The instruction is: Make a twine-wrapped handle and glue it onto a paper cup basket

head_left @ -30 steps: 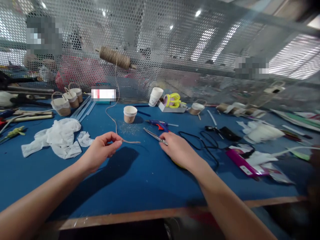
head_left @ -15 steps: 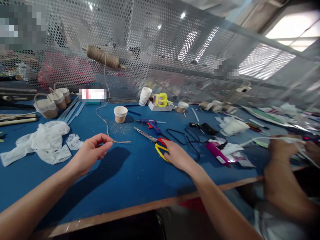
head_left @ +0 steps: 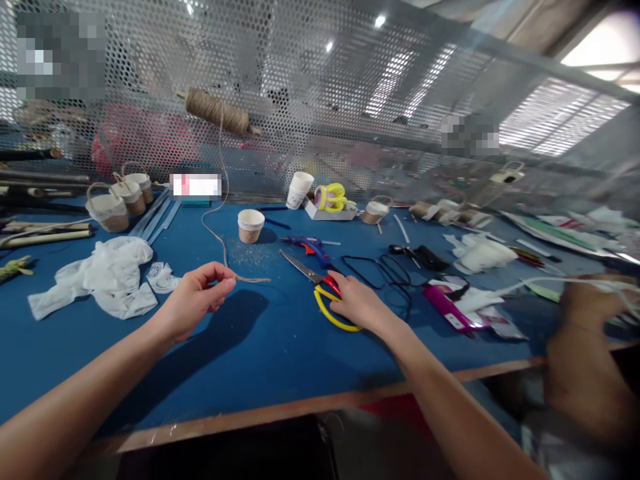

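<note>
So the left hand (head_left: 205, 297) has the twine (head_left: 253, 280) pinched between thumb and fingertips, in front of the person over the blue table (head_left: 260, 373). Its short free end sticks out to the right, close to level, and stops short of the scissors (head_left: 310, 275). Going the other way, the twine wanders off in a loose curve and climbs to a spool (head_left: 217, 111) by the mesh panel (head_left: 300, 87); the spool's long axis slopes, left end higher.

The scissors lie on a diagonal: tips far and to the left, aimed roughly at the paper cup (head_left: 251, 227), handles near and to the right. Blades look close together. The right hand (head_left: 357, 297) is at the handles, fingers over the red loop, with the yellow loop showing on the near side. Can't tell if those fingers are actually closed around anything.

Just past the scissors there's a blue glue gun (head_left: 313, 248), nozzle pointing left. The cup stands upright. Crumpled white lace (head_left: 105, 277) is left of the left hand, little handled baskets (head_left: 107, 212) beyond it. Far right, a co-worker's arm (head_left: 575, 353), pretty blurry.
</note>
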Tool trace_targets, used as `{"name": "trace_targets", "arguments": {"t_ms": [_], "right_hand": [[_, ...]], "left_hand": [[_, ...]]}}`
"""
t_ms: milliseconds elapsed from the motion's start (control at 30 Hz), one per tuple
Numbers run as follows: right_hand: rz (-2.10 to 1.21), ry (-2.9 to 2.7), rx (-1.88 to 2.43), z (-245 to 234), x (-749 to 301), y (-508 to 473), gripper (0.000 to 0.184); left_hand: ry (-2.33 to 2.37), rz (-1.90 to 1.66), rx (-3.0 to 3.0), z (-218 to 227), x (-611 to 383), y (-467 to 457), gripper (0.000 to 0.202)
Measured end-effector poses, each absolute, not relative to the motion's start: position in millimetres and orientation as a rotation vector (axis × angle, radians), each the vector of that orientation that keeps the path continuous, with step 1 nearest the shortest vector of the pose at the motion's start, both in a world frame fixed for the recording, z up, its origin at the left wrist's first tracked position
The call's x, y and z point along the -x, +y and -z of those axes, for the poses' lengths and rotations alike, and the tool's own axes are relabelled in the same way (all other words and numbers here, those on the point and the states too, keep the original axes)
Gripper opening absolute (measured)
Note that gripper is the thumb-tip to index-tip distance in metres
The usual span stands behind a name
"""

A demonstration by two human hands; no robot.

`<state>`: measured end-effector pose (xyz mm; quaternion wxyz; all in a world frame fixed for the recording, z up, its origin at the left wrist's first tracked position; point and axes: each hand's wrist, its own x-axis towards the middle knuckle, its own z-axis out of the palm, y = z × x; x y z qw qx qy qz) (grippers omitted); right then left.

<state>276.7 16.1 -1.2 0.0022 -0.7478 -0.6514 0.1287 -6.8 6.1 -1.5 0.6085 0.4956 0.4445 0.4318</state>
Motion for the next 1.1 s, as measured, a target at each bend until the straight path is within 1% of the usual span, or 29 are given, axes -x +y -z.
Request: {"name": "trace_targets", "arguments": {"t_ms": [67, 167, 233, 300, 333, 400, 533, 600, 667, 767, 833, 1000, 1100], "right_hand": [[-0.426, -1.946, 2.320, 6, -273, 14, 0.066], [-0.536, -1.829, 2.228, 11, -268, 4, 0.058], [-0.783, -1.718, 2.043, 10, -264, -6, 0.056], [-1.193, -1.455, 1.684, 6, -259, -15, 0.062], [-1.346, -1.397, 1.547, 3, -256, -19, 0.061], [-1.454, -1.403, 1.390, -4, -251, -25, 0.057], [-1.446, -1.698, 1.344, -9, -239, -26, 0.059], [-1.371, -1.850, 1.352, -8, -233, -25, 0.060], [-1.284, -1.964, 1.399, -8, -224, -25, 0.057], [-1.217, -1.994, 1.512, -11, -211, -25, 0.042], [-1.196, -1.974, 1.542, -13, -203, -23, 0.038], [-1.137, -1.954, 1.473, -6, -190, -15, 0.044], [-1.123, -1.931, 1.447, 0, -186, -12, 0.044]], "left_hand": [[1.018, -1.017, -1.117, 1, 6, 7, 0.016], [0.987, -1.058, -1.065, 3, 5, 7, 0.017], [0.961, -1.086, -1.017, 4, 4, 8, 0.018], [0.925, -1.106, -0.952, 4, 3, 9, 0.018], [0.902, -1.114, -0.914, 4, 2, 10, 0.018], [0.856, -1.128, -0.836, 3, 1, 11, 0.019], [0.793, -1.191, -0.700, -2, -2, 15, 0.018], [0.783, -1.240, -0.652, -5, -2, 17, 0.017], [0.775, -1.288, -0.624, -8, -2, 18, 0.015], [0.741, -1.341, -0.605, -9, -3, 17, 0.011], [0.721, -1.355, -0.597, -10, -5, 14, 0.010], [0.694, -1.324, -0.569, -8, -11, 9, 0.011], [0.674, -1.304, -0.557, -6, -13, 9, 0.010]]}}
